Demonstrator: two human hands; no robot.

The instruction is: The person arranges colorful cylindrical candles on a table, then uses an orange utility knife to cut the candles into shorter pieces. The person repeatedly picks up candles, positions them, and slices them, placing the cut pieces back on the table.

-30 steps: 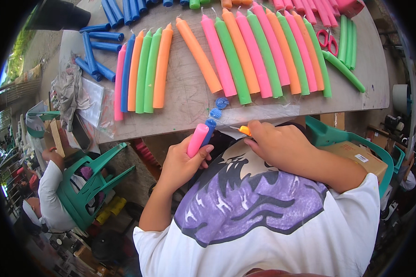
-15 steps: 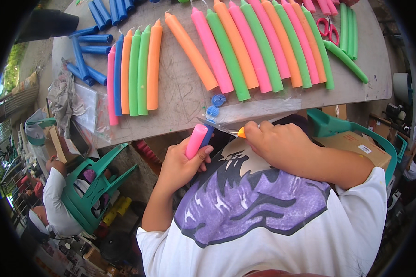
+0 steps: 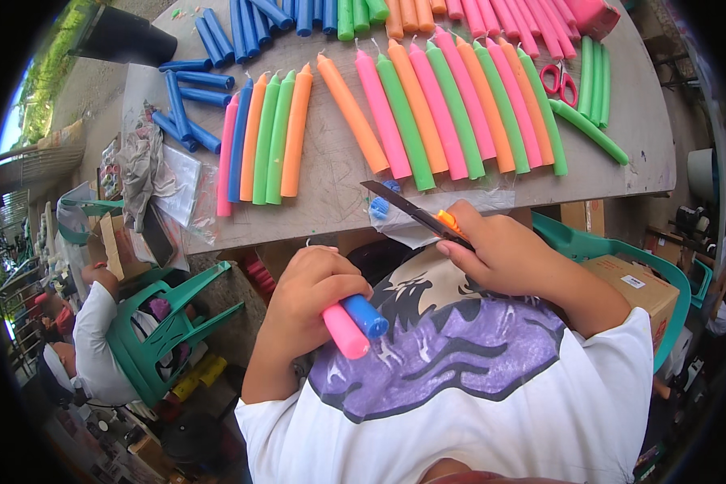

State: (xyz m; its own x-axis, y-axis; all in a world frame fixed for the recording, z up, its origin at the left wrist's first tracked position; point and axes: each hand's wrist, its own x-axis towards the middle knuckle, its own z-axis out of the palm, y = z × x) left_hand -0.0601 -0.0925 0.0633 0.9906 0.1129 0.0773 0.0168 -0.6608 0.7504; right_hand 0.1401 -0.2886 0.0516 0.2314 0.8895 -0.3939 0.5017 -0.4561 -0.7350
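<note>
My left hand (image 3: 310, 286) grips a pink candle (image 3: 347, 331) and a blue candle (image 3: 363, 315) together, their flat ends pointing down toward my shirt, with a wick showing above my fingers. In my right hand (image 3: 492, 246) is a utility knife (image 3: 395, 202) with an orange part and a long dark blade, held raised toward the upper left. Beyond the blade, small blue wax pieces (image 3: 381, 208) lie on a plastic sheet (image 3: 468, 206) at the table edge. Rows of pink (image 3: 377, 105), green (image 3: 407, 129), orange (image 3: 339, 101) and blue candles lie above, most with wicks.
The grey table (image 3: 177, 242) also holds red scissors (image 3: 558, 85), a dark container (image 3: 117, 36), plastic bags (image 3: 177, 194) and a crumpled cloth (image 3: 141, 161). Green plastic chairs (image 3: 145, 339) flank me. A cardboard box (image 3: 629, 294) sits at right. Another person (image 3: 97, 339) is at lower left.
My left hand has turned the two candles so their ends point downward. The knife has lifted away from the blue candle's end, its blade now angled up to the left.
</note>
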